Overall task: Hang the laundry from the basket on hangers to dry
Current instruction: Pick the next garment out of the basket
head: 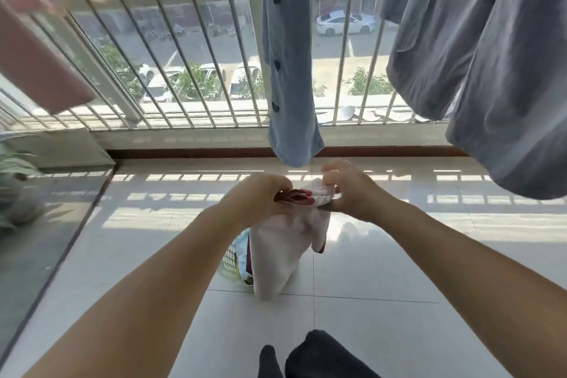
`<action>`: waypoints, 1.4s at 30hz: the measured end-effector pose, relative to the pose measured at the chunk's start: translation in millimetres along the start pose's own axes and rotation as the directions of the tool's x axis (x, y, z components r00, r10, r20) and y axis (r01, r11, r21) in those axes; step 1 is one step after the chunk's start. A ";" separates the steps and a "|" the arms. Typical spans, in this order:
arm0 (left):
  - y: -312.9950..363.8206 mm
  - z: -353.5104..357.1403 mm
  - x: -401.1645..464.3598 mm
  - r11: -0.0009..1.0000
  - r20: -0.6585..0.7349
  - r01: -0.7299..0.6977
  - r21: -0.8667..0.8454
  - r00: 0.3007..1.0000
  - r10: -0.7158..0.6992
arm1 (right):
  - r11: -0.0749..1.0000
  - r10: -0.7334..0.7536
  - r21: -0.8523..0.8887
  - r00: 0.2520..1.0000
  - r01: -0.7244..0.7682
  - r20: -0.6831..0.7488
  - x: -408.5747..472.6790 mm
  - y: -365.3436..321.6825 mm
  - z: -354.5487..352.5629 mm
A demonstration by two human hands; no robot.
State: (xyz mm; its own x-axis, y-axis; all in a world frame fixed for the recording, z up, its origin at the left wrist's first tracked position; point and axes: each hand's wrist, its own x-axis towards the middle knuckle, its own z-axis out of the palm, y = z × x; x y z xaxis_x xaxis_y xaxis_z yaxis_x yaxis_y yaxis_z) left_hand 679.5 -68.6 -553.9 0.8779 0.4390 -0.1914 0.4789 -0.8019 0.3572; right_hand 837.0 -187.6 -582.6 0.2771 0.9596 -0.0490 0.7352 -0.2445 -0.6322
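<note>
above the white plastic laundry basket (228,258) our left grip (260,196) and right grip (349,190) both pinch the white-and-red cloth garment (288,242); we should spread its top edge flat before hangering.

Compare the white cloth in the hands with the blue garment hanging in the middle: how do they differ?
The white cloth is held by both hands, left hand and right hand; the blue garment hangs from above, untouched. The cloth is white with a red part; the garment is blue with dark spots. Both hang down limp.
</note>
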 end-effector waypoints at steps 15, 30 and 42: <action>-76.6 -15.8 -7.3 0.993 -0.123 0.112 -0.046 0.986 -0.117 | 0.968 -0.016 0.249 0.992 -0.016 0.127 60.0 -44.6 36.9; -245.3 -12.7 55.1 0.989 -0.100 0.092 -0.116 0.990 -0.104 | 0.980 0.108 0.164 0.993 -0.115 0.050 211.5 -57.9 132.4; -330.0 189.2 52.8 0.933 0.319 0.284 -0.222 0.925 -0.206 | 0.927 0.335 0.126 0.930 -0.355 0.154 195.6 52.7 337.3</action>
State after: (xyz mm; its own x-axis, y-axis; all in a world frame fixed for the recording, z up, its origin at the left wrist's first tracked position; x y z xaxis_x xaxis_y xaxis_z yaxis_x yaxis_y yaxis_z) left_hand 568.4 142.6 -854.8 0.7144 0.4426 -0.5420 0.6956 -0.5332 0.4815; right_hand 721.2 34.2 -886.3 0.4083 0.8317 -0.3763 0.5049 -0.5492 -0.6659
